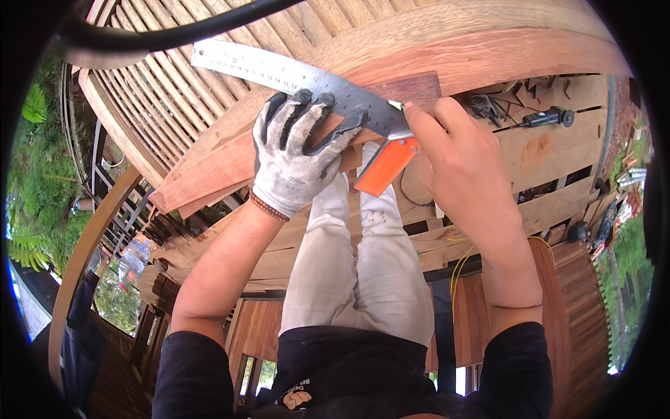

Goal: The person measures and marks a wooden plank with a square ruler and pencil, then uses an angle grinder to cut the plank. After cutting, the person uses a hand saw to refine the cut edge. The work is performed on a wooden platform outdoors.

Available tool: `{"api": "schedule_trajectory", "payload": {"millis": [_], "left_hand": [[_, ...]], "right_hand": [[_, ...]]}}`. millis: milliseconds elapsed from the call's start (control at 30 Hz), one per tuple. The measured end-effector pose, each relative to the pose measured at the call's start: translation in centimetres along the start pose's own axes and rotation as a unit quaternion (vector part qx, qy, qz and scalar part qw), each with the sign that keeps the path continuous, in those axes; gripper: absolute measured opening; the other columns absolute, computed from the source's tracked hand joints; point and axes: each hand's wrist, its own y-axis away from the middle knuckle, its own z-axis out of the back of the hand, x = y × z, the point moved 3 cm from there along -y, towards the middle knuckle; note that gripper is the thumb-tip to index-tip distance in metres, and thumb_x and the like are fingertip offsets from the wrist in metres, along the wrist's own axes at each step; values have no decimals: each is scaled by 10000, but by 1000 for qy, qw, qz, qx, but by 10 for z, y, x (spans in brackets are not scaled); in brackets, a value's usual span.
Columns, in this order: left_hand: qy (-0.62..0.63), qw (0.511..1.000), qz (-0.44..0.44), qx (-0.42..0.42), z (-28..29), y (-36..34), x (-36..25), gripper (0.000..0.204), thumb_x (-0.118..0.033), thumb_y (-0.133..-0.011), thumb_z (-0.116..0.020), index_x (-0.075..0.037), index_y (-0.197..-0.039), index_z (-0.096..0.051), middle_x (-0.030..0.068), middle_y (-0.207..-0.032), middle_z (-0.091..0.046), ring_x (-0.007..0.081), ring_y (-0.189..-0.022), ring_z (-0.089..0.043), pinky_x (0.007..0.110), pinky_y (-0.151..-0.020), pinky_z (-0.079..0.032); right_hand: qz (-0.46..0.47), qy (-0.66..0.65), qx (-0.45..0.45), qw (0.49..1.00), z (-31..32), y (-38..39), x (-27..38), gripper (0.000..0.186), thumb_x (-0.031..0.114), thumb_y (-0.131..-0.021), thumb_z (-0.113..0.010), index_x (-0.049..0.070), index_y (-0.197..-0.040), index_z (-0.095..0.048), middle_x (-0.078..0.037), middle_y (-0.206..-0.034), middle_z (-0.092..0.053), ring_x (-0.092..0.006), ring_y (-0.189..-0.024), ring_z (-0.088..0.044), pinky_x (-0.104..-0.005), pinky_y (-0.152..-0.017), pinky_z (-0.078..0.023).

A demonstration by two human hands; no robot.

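Observation:
My left hand (296, 157), in a grey-and-black glove, holds a steel try square (373, 108) against a reddish wooden board (192, 178) with bent fingertips and thumb. The square's long blade reaches up to the left; its orange handle (384, 166) hangs down at the right. My bare right hand (457, 160) is closed at the blade's right end, around a small pale object (394, 105) mostly hidden by the fingers; I cannot make out what it is. A darker wood piece (419, 84) lies just behind the square.
A curved slatted wooden piece (160, 98) spans the upper left. An angle grinder (548, 118) and other dark tools (488, 106) lie on plank decking (548, 157) at right. A yellow cord (457, 272) runs beside my legs. A curved timber (91, 251) stands at left, with greenery beyond.

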Motion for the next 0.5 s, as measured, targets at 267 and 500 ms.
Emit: {"api": "schedule_trajectory", "payload": {"millis": [267, 500], "left_hand": [[11, 1000, 8, 16, 4, -2, -1, 734, -157, -610, -737, -380, -1308, -682, 35, -1433, -512, 298, -1339, -436, 512, -1142, -338], [11, 1000, -1, 8, 2, -2, -4, 725, -154, -614, -726, -361, -1308, -688, 57, -1422, -507, 307, -1338, -436, 511, -1142, -341]], "right_hand": [[-113, 57, 63, 990, 22, 73, -32, 257, -24, -822, -632, 0, -1074, -677, -138, -914, -575, -321, -782, -655, -405, -657, -550], [-206, -300, -208, 908, -25, 88, -23, 254, -57, -945, -608, -33, -1191, -667, -147, -1014, -695, -194, -856, -667, -299, -776, -534]]}}
